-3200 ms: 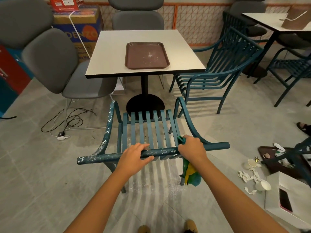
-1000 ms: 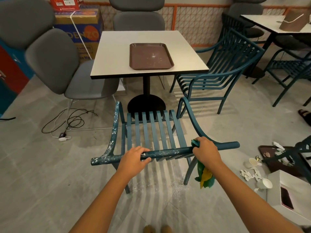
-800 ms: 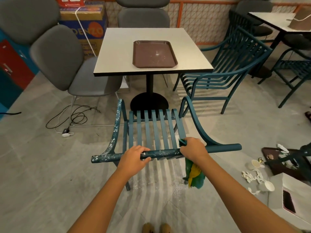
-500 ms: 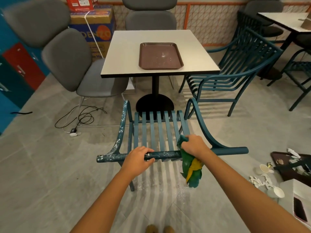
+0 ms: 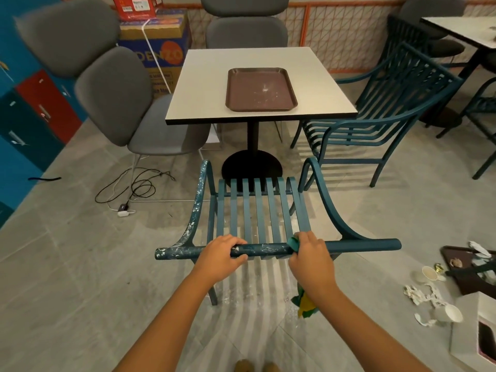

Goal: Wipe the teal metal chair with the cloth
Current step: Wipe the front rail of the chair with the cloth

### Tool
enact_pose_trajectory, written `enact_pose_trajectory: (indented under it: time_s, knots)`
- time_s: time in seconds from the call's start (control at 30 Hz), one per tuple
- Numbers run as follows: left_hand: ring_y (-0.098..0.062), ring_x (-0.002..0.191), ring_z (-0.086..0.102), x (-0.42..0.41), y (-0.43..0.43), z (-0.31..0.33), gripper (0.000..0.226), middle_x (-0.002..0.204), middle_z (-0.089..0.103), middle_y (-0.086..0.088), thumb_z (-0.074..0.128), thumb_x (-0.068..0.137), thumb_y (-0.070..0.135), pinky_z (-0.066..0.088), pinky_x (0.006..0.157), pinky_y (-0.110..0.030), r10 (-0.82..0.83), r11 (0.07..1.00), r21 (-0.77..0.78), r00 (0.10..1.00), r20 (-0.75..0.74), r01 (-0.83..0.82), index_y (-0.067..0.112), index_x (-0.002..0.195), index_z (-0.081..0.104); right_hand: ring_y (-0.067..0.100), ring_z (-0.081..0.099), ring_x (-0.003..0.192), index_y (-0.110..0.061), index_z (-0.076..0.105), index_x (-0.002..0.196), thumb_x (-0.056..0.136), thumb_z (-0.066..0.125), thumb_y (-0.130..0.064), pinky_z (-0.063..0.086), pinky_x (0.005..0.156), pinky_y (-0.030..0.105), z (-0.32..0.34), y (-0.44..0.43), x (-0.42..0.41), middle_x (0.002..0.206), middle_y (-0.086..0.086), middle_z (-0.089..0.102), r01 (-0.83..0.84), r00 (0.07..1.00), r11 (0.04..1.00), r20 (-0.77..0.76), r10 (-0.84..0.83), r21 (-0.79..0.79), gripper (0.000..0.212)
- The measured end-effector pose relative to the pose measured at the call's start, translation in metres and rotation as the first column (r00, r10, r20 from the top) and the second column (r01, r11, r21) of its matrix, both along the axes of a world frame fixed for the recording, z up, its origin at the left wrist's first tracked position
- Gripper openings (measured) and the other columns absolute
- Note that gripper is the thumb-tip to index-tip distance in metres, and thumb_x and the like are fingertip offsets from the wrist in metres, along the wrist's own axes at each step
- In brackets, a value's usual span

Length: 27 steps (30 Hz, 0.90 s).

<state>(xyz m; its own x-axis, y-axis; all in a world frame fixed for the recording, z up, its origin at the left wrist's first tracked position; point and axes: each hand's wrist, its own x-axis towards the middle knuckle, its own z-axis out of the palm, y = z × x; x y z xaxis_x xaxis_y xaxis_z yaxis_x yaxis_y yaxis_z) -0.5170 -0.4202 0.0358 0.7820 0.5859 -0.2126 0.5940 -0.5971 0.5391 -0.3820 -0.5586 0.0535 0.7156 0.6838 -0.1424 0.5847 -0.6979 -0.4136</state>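
One word legible, on a box
The cardboard box (image 5: pixel 158 30) behind the grey chair (image 5: pixel 115 95) reads "DENZO" in large letters; the smaller print below it and the red box's (image 5: pixel 134 8) labels are too small to read.

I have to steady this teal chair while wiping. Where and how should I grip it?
Probably the round top rail, from behind and above: it lies level and nearest, thin enough to wrap. The left hand grips it so, beside the right hand with the cloth.
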Motion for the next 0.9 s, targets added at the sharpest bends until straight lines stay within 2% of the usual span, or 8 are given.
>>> enact_pose_trajectory:
  time_s: [0.23, 0.3, 0.4, 0.47, 0.53, 0.63, 0.73, 0.9]
  knots:
    - [-0.01, 0.112, 0.047, 0.001, -0.002, 0.004, 0.038, 0.121, 0.054, 0.008, 0.056, 0.087, 0.033, 0.04, 0.1, -0.029, -0.019, 1.0, 0.008, 0.999, -0.043, 0.019, 0.027, 0.124, 0.05, 0.021, 0.042, 0.117, -0.014, 0.043, 0.125, 0.089, 0.047, -0.009, 0.041, 0.096, 0.03, 0.0, 0.01, -0.023, 0.126, 0.003, 0.047, -0.037, 0.998, 0.997, -0.052, 0.041, 0.071, 0.036]
    - [-0.011, 0.116, 0.048, -0.002, -0.003, 0.004, 0.048, 0.126, 0.052, 0.008, 0.059, 0.086, 0.034, 0.041, 0.102, -0.032, -0.004, 1.0, 0.0, 0.999, -0.032, 0.004, 0.027, 0.131, 0.043, 0.019, 0.046, 0.114, -0.014, 0.047, 0.126, 0.088, 0.05, -0.006, 0.042, 0.097, 0.03, 0.002, 0.004, -0.017, 0.125, 0.003, 0.05, -0.04, 0.987, 0.987, -0.149, 0.064, 0.158, 0.038]
    - [-0.01, 0.119, 0.047, -0.011, -0.002, 0.006, 0.055, 0.129, 0.051, 0.008, 0.061, 0.084, 0.038, 0.041, 0.104, -0.032, 0.028, 0.999, 0.02, 1.0, -0.008, -0.027, 0.026, 0.134, 0.04, 0.019, 0.056, 0.096, -0.012, 0.053, 0.121, 0.088, 0.051, -0.002, 0.052, 0.09, 0.034, 0.011, -0.006, 0.005, 0.113, 0.007, 0.057, 0.079, 0.953, 0.97, -0.302, -0.006, 0.232, 0.035]
    - [-0.009, 0.117, 0.047, -0.02, 0.002, 0.006, 0.052, 0.126, 0.052, 0.008, 0.06, 0.084, 0.039, 0.04, 0.104, -0.031, 0.037, 0.997, 0.072, 0.999, -0.031, -0.034, 0.026, 0.131, 0.042, 0.02, 0.057, 0.083, -0.009, 0.054, 0.118, 0.088, 0.05, -0.004, 0.055, 0.075, 0.035, 0.016, -0.009, 0.024, 0.098, 0.009, 0.058, 0.126, 0.948, 0.976, -0.312, -0.066, 0.176, 0.031]
    - [-0.009, 0.113, 0.047, -0.029, 0.007, 0.006, 0.047, 0.121, 0.054, 0.008, 0.059, 0.084, 0.04, 0.039, 0.101, -0.027, 0.046, 0.993, 0.108, 0.998, -0.053, -0.041, 0.026, 0.128, 0.046, 0.02, 0.053, 0.077, -0.005, 0.054, 0.117, 0.087, 0.047, -0.006, 0.048, 0.063, 0.028, 0.02, -0.004, 0.042, 0.091, 0.009, 0.055, 0.094, 0.951, 0.993, -0.301, -0.07, 0.068, 0.03]
    - [-0.008, 0.108, 0.047, -0.036, 0.013, 0.006, 0.036, 0.116, 0.056, 0.008, 0.056, 0.087, 0.037, 0.038, 0.097, -0.025, 0.062, 0.993, 0.105, 0.997, -0.035, -0.058, 0.026, 0.121, 0.052, 0.027, 0.051, 0.08, -0.001, 0.058, 0.103, 0.086, 0.044, -0.012, 0.042, 0.067, 0.03, 0.029, 0.013, 0.055, 0.089, 0.013, 0.054, -0.024, 0.954, 0.991, -0.3, -0.018, -0.134, 0.025]
    - [-0.007, 0.104, 0.047, -0.036, 0.014, 0.006, 0.032, 0.113, 0.057, 0.009, 0.057, 0.087, 0.035, 0.037, 0.094, -0.023, 0.073, 0.994, 0.085, 0.997, -0.019, -0.071, 0.026, 0.118, 0.055, 0.028, 0.049, 0.079, -0.002, 0.051, 0.084, 0.085, 0.044, -0.016, 0.041, 0.067, 0.03, 0.035, 0.032, 0.05, 0.087, 0.013, 0.051, -0.128, 0.961, 0.962, -0.272, 0.06, -0.242, 0.015]
    - [-0.005, 0.101, 0.045, -0.035, 0.014, 0.006, 0.032, 0.113, 0.058, 0.008, 0.057, 0.087, 0.034, 0.036, 0.093, -0.022, 0.079, 0.994, 0.072, 0.997, -0.028, -0.076, 0.026, 0.118, 0.055, 0.029, 0.049, 0.085, -0.001, 0.054, 0.097, 0.086, 0.044, -0.017, 0.041, 0.07, 0.031, 0.038, 0.054, 0.023, 0.099, 0.017, 0.052, -0.215, 0.947, 0.945, -0.288, 0.14, -0.247, 0.022]
